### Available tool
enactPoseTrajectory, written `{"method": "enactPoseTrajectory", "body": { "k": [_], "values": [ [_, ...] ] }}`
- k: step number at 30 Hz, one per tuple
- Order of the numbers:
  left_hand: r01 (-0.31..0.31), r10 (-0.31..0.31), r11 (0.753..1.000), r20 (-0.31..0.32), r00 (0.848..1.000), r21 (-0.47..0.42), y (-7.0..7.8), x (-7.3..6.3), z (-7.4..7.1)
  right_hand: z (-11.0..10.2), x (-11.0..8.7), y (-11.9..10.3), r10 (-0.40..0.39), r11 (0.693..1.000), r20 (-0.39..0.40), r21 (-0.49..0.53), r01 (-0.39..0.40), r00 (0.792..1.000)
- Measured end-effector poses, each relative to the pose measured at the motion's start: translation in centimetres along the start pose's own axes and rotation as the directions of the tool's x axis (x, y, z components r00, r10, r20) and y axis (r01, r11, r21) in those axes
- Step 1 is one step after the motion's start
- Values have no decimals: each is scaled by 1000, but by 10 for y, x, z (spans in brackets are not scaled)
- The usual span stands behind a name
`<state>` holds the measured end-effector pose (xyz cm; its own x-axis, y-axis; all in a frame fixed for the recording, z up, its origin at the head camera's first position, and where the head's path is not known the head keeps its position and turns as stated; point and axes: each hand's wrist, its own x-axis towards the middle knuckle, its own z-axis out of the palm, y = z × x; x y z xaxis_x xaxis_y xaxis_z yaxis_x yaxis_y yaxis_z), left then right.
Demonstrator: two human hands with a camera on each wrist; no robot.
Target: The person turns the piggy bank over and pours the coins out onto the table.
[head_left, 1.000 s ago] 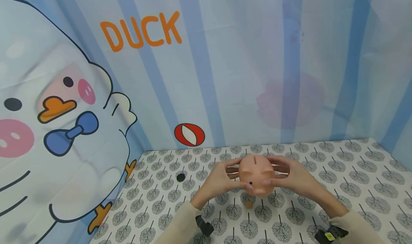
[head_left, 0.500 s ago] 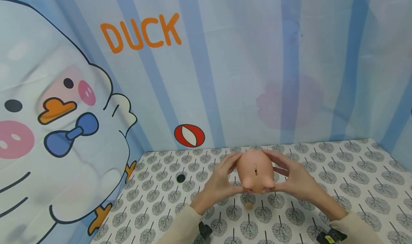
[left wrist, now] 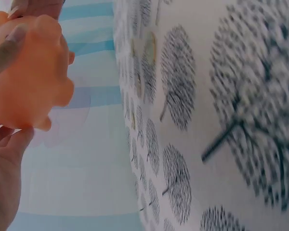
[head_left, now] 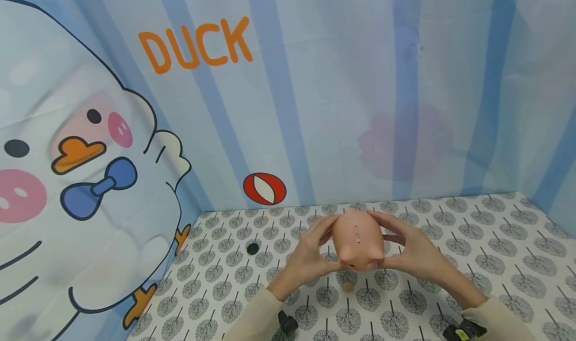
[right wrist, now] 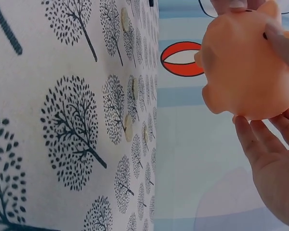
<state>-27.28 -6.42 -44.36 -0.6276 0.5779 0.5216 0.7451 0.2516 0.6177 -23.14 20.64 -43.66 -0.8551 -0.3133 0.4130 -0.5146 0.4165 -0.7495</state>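
Both hands hold an orange piggy bank [head_left: 358,243] up over the patterned tabletop. Its back with the coin slot [head_left: 357,234] faces the head camera, and a pale glint shows in the slot. My left hand [head_left: 310,251] grips its left side, thumb near the head and fingers along the flank. The right hand [head_left: 414,248] grips the other side in the same way. In the left wrist view the stubby feet of the piggy bank [left wrist: 33,82] point away from the thumb. Below it lie several flat coins [right wrist: 128,127] on the cloth; one coin [head_left: 348,286] shows in the head view.
A black round disc [head_left: 253,249] lies on the table to the left of the hands. The tabletop cloth [head_left: 211,286] has a tree print. Behind it hangs a blue striped curtain [head_left: 324,106] with a printed duck.
Over the second the piggy bank has tipped forward: its face showed earlier, now its back and slot do. In the last half second it has shifted only slightly, and the glint in the slot differs.
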Motion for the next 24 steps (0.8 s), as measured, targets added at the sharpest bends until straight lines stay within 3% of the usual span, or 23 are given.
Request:
{"method": "enactPoseTrajectory", "body": {
  "k": [3, 7, 13, 15, 19, 22, 24],
  "values": [
    [128, -126, 986, 20, 992, -112, 2, -1, 0, -1, -1, -2, 28, 1000, 13, 4, -28, 1000],
    [298, -294, 930, 50, 954, -215, 4, -3, -1, -3, 0, -5, 55, 998, 51, 6, -55, 997],
    [414, -406, 876, 85, 910, -247, 2, 1, -3, -5, 2, -6, 115, 991, 114, 56, -122, 987],
    [445, -435, 859, 96, 895, -254, 1, 4, -2, -5, 4, -7, 167, 980, 140, 86, -180, 976],
    [548, -522, 774, 170, 836, -318, -2, 12, 2, -6, 9, -10, 321, 933, 187, 104, -344, 928],
    [603, -561, 716, 224, 797, -350, -4, 16, 4, -6, 13, -10, 394, 901, 209, 105, -421, 895],
    [612, -565, 704, 238, 790, -360, -5, 16, 4, -6, 14, -9, 400, 897, 222, 103, -429, 889]
  ]
}}
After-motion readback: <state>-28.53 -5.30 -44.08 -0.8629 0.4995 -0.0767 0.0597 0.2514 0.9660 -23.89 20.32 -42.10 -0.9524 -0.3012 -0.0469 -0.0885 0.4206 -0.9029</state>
